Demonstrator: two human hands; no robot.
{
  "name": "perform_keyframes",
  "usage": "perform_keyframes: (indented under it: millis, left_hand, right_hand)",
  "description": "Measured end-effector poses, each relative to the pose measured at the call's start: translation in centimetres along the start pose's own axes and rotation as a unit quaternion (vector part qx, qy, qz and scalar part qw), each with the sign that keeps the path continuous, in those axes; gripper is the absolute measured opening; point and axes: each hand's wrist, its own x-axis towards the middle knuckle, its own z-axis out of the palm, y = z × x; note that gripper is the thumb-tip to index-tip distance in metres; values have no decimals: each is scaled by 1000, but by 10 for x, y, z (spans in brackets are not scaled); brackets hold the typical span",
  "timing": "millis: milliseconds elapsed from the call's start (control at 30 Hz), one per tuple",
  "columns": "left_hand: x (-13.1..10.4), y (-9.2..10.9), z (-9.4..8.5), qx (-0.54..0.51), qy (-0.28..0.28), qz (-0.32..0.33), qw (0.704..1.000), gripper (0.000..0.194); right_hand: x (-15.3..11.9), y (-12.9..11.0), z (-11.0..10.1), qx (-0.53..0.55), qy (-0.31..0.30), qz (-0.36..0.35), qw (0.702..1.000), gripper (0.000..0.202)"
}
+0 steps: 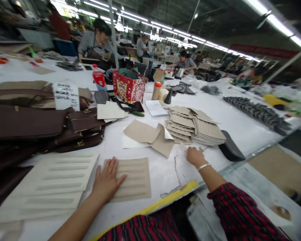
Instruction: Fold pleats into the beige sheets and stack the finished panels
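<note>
The left hand (106, 180) lies flat, fingers spread, on a tan slotted panel (135, 177) on the counter (230, 117). The right hand (195, 156), apparently loosely curled, touches the counter just below a tan stack (198, 129).

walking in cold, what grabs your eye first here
The left hand lies flat on a tan slotted panel near the table's front edge, while the right hand reaches toward a fanned stack of tan pieces. Dark brown leather bags pile up on the left, and a bright red patterned box stands mid-table.
</note>
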Motion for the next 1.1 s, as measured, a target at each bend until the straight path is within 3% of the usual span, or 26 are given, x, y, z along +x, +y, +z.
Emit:
perform_keyframes:
  millis: [100,167,200,267,300,333,400,500,600,667,767,833,900,967,1033,1100]
  left_hand:
    - [-1,4,-2,-6,8,-14,1000,68]
    - [-4,6,-3,-10,44,-19,999,68]
    - [-7,7,-3,-12,66,-9,998,68]
    - [-12,10,-3,-21,90,41,995,69]
    - [-14,12,-3,-25,88,75,993,70]
    - [-16,14,-3,-28,78,104,991,71]
    - [-18,16,-2,-29,54,129,990,72]
    - [-19,19,-1,-24,39,115,992,71]
    - [-18,23,0,-24,39,99,994,70]
    - [-18,25,0,-35,40,92,994,70]
    - [-17,22,-1,-73,48,85,993,64]
    - [-17,12,-3,-118,68,68,988,54]
    - [-20,-4,-3,-157,103,51,981,48]
    - [-26,-20,-2,-152,120,43,980,48]
    - [-33,-31,1,-107,104,37,988,49]
    - [-38,-34,5,-63,79,27,995,49]
  right_hand:
    - [-8,4,-11,84,17,-8,996,24]
    - [-28,0,-19,271,23,-32,962,18]
    - [-42,-8,-21,386,15,-56,921,17]
    - [-69,-39,-20,576,-19,-112,810,20]
    - [-79,-59,-18,620,-33,-122,774,23]
    - [-86,-81,-16,639,-46,-125,757,24]
    - [-89,-124,-12,614,-60,-136,775,24]
    - [-74,-166,-16,504,-48,-175,844,22]
    - [-65,-176,-27,413,-57,-220,882,24]
    - [-79,-169,-30,378,-62,-250,889,24]
    - [-123,-147,-27,371,-141,-255,882,23]
    - [-151,-137,-22,402,-246,-211,857,21]
    - [-161,-142,-22,456,-280,-171,827,18]
    - [-153,-167,-26,517,-226,-171,808,16]
    - [-135,-208,-32,541,-175,-204,797,14]
    - [-116,-252,-38,510,-146,-240,813,13]
